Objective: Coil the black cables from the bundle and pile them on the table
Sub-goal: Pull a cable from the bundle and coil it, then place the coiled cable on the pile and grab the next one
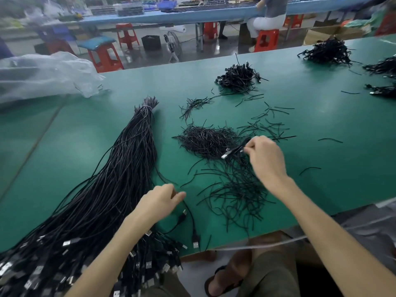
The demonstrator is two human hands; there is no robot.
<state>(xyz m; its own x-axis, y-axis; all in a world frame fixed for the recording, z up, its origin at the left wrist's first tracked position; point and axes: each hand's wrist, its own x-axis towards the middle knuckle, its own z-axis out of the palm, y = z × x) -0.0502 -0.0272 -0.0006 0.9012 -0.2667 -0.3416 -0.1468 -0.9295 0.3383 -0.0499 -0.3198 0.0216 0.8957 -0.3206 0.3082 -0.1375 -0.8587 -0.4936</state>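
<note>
A long bundle of black cables lies on the green table, tied near its far end, with silver USB plugs spread at the near edge. My left hand pinches a single cable beside the bundle. My right hand holds a folded black cable with a silver plug above a heap of short black ties. A pile of coiled cables sits farther back.
Loose black ties are scattered around my right hand. More cable piles lie at the far right. A clear plastic bag rests at the far left. Red stools and a seated person are beyond the table.
</note>
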